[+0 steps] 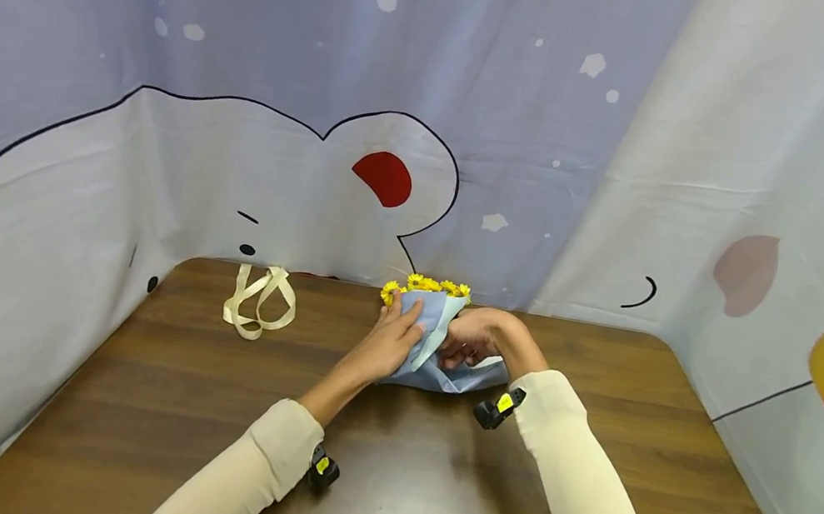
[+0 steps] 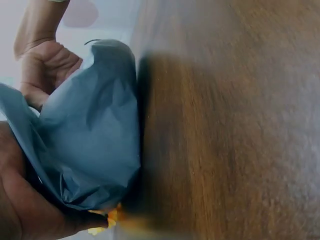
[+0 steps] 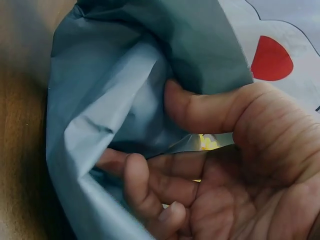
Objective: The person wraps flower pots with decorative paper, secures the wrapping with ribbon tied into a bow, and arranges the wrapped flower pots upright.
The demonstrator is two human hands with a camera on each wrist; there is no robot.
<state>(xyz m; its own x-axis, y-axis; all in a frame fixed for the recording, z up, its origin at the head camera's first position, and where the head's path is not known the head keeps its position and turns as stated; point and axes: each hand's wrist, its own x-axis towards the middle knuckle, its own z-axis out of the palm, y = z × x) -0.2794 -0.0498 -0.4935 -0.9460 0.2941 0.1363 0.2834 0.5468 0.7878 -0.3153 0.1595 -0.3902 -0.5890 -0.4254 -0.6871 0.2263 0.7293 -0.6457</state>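
Left hand (image 1: 389, 343) grasps the bundle of blue wrapping paper (image 1: 430, 338); right hand (image 1: 473, 336) has curled fingers inside the fold, firm grip cannot be confirmed. Desk (image 1: 405, 466) spans the lower frame, paper near its far edge, centre. Cream ribbon (image 1: 278, 278) lies loose, left of centre. Yellow flowers (image 1: 427, 284) protrude above the paper. Judged step: wrapping the flowers. Next move calls for securing the fold before tying.
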